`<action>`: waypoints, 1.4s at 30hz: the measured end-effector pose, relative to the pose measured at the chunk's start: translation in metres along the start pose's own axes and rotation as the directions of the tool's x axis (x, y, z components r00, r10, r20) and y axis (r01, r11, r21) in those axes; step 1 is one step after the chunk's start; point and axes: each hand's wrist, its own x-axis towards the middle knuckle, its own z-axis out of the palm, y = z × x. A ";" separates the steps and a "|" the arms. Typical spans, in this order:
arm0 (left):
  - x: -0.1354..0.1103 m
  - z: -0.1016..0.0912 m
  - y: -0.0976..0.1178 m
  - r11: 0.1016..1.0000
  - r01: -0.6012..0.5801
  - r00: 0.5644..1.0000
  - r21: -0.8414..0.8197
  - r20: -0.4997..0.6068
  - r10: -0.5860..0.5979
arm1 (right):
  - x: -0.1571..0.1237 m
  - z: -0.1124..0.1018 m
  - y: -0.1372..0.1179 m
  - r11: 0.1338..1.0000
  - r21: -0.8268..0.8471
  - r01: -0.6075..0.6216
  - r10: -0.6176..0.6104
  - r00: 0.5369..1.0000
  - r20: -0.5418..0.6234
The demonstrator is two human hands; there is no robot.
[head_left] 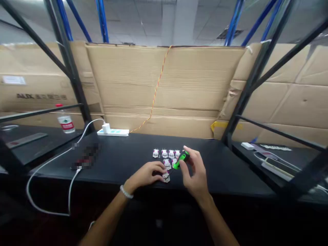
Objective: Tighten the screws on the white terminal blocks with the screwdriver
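Note:
My right hand (196,172) is closed around a green and black screwdriver (181,160), whose tip points down and left toward a small white part (166,177). My left hand (148,174) rests on the black table (115,160) with its fingers pinching that part. Several more small white and pink parts (166,153) lie in a row just beyond my hands. A pale bracelet circles my left wrist.
A white power strip (112,131) with a plugged charger and white cable sits at the back left. A plastic bottle (66,121) stands on the left side table. A blurred dark object (85,157) lies left. Cardboard walls and black frame posts surround the bench.

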 end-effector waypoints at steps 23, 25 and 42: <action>-0.005 -0.001 0.007 0.987 -0.051 0.999 0.155 0.006 0.051 | 0.013 0.010 -0.028 0.993 -0.048 0.107 -0.105 0.994 0.030; -0.005 -0.001 0.006 0.988 -0.048 0.999 0.150 0.006 0.048 | 0.016 0.013 -0.029 0.990 -0.096 0.103 -0.108 0.993 -0.051; -0.004 0.001 -0.001 0.991 -0.056 0.998 0.124 -0.009 0.058 | 0.026 0.005 -0.017 0.998 -0.057 0.037 -0.038 0.999 -0.017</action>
